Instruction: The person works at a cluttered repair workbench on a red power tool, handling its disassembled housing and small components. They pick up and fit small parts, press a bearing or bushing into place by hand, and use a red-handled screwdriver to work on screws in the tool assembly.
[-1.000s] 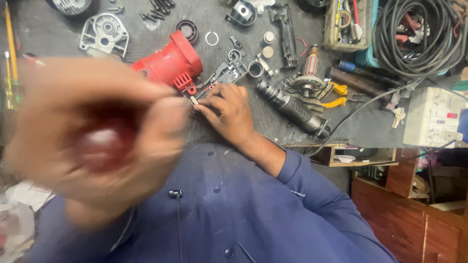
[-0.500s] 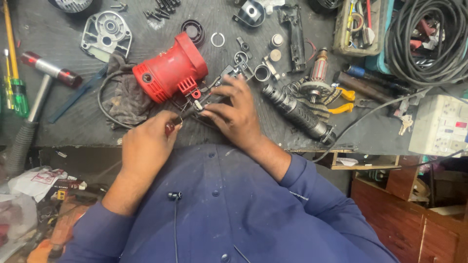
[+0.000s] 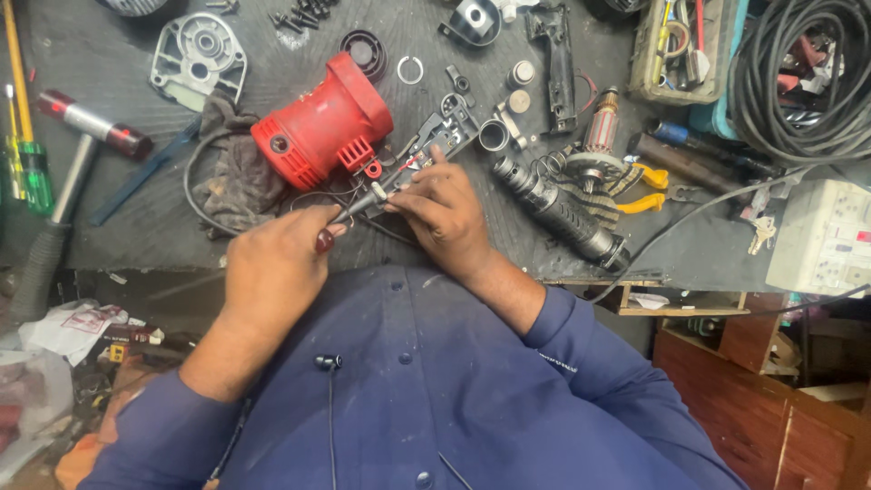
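Head view: we look down on a dark surface [image 3: 136,227] strewn with power-tool parts.
Left hand [image 3: 277,268]: we grip a dark-handled screwdriver [image 3: 349,213], its tip at the switch assembly [image 3: 426,150].
Right hand [image 3: 445,213]: we pinch and steady that assembly just right of the red motor housing [image 3: 322,132].
Progress: the tool lies dismantled; we judge the switch work unfinished.
Around: armature [image 3: 594,145], hammer [image 3: 77,168], rag [image 3: 231,172]; loose wires crowd the screwdriver tip.
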